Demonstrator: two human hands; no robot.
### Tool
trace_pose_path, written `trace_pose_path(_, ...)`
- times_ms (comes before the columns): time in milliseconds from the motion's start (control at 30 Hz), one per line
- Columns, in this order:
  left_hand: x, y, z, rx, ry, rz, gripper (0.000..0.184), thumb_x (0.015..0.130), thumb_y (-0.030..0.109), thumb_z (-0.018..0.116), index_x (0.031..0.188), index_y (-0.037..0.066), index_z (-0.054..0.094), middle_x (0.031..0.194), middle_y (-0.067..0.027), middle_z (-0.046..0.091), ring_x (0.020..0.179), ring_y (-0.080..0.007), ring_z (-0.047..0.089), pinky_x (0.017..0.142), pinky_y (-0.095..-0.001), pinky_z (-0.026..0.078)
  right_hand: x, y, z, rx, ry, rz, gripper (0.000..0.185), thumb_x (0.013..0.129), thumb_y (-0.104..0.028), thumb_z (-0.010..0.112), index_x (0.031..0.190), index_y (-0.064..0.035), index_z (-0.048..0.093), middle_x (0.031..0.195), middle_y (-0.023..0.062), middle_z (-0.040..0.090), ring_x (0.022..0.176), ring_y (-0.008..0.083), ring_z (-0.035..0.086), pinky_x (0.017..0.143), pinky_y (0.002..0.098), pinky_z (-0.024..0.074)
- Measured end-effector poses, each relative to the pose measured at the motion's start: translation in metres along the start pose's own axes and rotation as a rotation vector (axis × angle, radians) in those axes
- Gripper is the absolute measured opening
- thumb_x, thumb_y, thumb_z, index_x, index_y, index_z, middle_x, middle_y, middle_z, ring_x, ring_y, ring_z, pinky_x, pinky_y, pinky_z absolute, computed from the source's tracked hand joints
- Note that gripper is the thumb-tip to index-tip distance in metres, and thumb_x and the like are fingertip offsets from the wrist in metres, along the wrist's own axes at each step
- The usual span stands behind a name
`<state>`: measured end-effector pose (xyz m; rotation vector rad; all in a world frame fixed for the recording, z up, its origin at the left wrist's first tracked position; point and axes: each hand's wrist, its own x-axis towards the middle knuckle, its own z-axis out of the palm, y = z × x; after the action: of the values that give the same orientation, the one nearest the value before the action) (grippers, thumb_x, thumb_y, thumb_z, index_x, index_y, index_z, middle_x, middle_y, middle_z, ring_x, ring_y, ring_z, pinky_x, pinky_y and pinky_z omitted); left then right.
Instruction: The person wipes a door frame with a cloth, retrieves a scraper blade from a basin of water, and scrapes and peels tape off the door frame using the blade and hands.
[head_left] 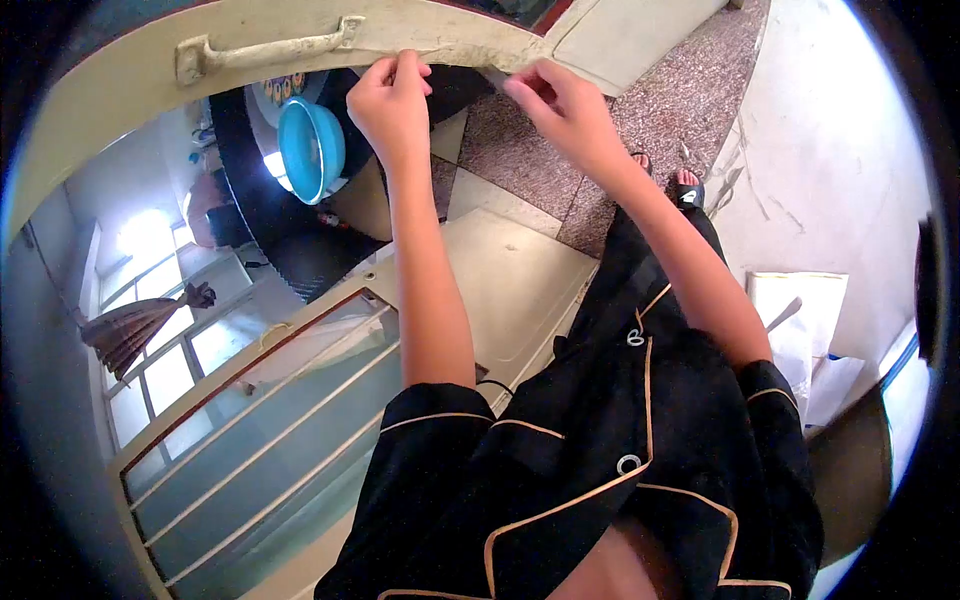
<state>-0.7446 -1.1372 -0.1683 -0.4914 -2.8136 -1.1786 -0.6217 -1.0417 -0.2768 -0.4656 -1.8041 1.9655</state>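
Both hands (392, 105) (568, 108) apart at door edge (465, 48)

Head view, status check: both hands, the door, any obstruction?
Left hand at the cream door's edge, grip unclear. Right hand close by, fingers curled, contact unclear. Door handle untouched. No obstruction seen at either hand.

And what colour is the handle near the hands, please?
Cream; the handle shows best in the head view.
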Motion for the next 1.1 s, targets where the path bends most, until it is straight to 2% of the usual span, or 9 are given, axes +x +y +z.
trace_pose_path(67,-0.001,-0.004,0.000,-0.054,0.001,0.006,0.023,0.085,0.011,0.061,0.068,-0.004,0.066,0.055,-0.0029,0.058,0.051,-0.0079,0.051,0.052,-0.0235,0.038,0.019,-0.001,0.022,0.061,0.114,-0.084,0.022,0.093,-0.021,0.067,0.099,-0.0005,0.064,0.081,0.0100,0.067,0.066,0.0132,0.060,0.062,0.0283,0.0489)
trace_pose_path(100,0.000,-0.005,0.001,-0.114,0.004,0.010,0.023,0.086,0.010,0.061,0.067,-0.003,0.064,0.055,-0.0012,0.055,0.052,-0.0067,0.048,0.052,-0.0231,0.035,0.026,-0.004,0.030,0.060,0.120,-0.082,0.022,0.093,-0.021,0.067,0.099,-0.0005,0.064,0.081,0.0100,0.067,0.066,0.0132,0.060,0.062,0.0283,0.0489)
trace_pose_path(167,-0.002,-0.010,0.002,-0.119,-0.002,0.014,0.024,0.086,0.010,0.061,0.067,-0.003,0.064,0.055,-0.0004,0.054,0.052,-0.0061,0.047,0.051,-0.0227,0.034,0.034,-0.007,0.041,0.056,0.221,-0.109,0.019,0.091,-0.019,0.065,0.092,0.0000,0.063,0.082,0.0168,0.065,0.072,0.0335,0.064,0.065,0.0401,0.0508)
trace_pose_path(333,0.001,-0.020,0.002,-0.182,-0.013,0.036,0.025,0.088,0.011,0.061,0.066,-0.002,0.063,0.055,0.0014,0.052,0.053,-0.0042,0.044,0.050,-0.0219,0.030,0.024,0.010,0.060,-0.058,0.249,-0.224,0.013,0.089,-0.013,0.065,0.091,-0.0010,0.062,0.085,0.0167,0.064,0.081,0.0366,0.062,0.071,0.0432,0.0497)
trace_pose_path(400,0.000,-0.018,0.002,-0.194,-0.025,0.029,0.026,0.088,0.011,0.061,0.066,-0.002,0.064,0.056,0.0018,0.052,0.052,-0.0038,0.044,0.049,-0.0210,0.029,0.016,0.025,0.057,-0.190,0.157,-0.378,0.013,0.089,-0.011,0.068,0.096,-0.0023,0.062,0.086,0.0145,0.064,0.072,0.0310,0.063,0.065,0.0369,0.0510)
trace_pose_path(600,-0.005,-0.014,0.002,-0.230,-0.029,0.028,0.025,0.089,0.008,0.061,0.066,-0.002,0.063,0.056,0.0019,0.052,0.052,-0.0035,0.045,0.049,-0.0206,0.030,0.017,0.006,0.043,-0.012,0.270,-0.192,0.013,0.089,-0.012,0.065,0.095,-0.0019,0.060,0.088,0.0167,0.063,0.080,0.0363,0.061,0.071,0.0436,0.0502)
trace_pose_path(767,-0.008,-0.016,0.000,-0.223,-0.051,0.055,0.025,0.089,0.008,0.061,0.066,-0.002,0.062,0.056,0.0020,0.052,0.053,-0.0034,0.045,0.049,-0.0207,0.031,0.023,0.022,0.060,-0.216,0.188,-0.373,0.013,0.089,-0.009,0.067,0.097,-0.0029,0.060,0.087,0.0135,0.063,0.076,0.0327,0.062,0.064,0.0384,0.0508)
trace_pose_path(933,-0.012,-0.010,-0.002,-0.188,-0.065,0.038,0.028,0.090,0.013,0.065,0.068,-0.004,0.065,0.057,-0.0007,0.058,0.051,-0.0046,0.050,0.049,-0.0209,0.035,0.000,0.031,0.050,-0.165,0.207,-0.255,0.013,0.090,-0.011,0.067,0.097,-0.0023,0.060,0.088,0.0138,0.065,0.075,0.0304,0.064,0.065,0.0365,0.0514)
trace_pose_path(1100,-0.015,0.020,0.006,0.214,-0.115,-0.112,0.035,0.091,0.025,0.068,0.075,-0.006,0.072,0.062,-0.0084,0.069,0.046,-0.0114,0.061,0.048,-0.0235,0.046,0.004,0.033,0.042,-0.148,0.294,-0.139,0.017,0.092,-0.016,0.068,0.097,-0.0003,0.063,0.087,0.0136,0.068,0.073,0.0241,0.068,0.064,0.0325,0.0525)
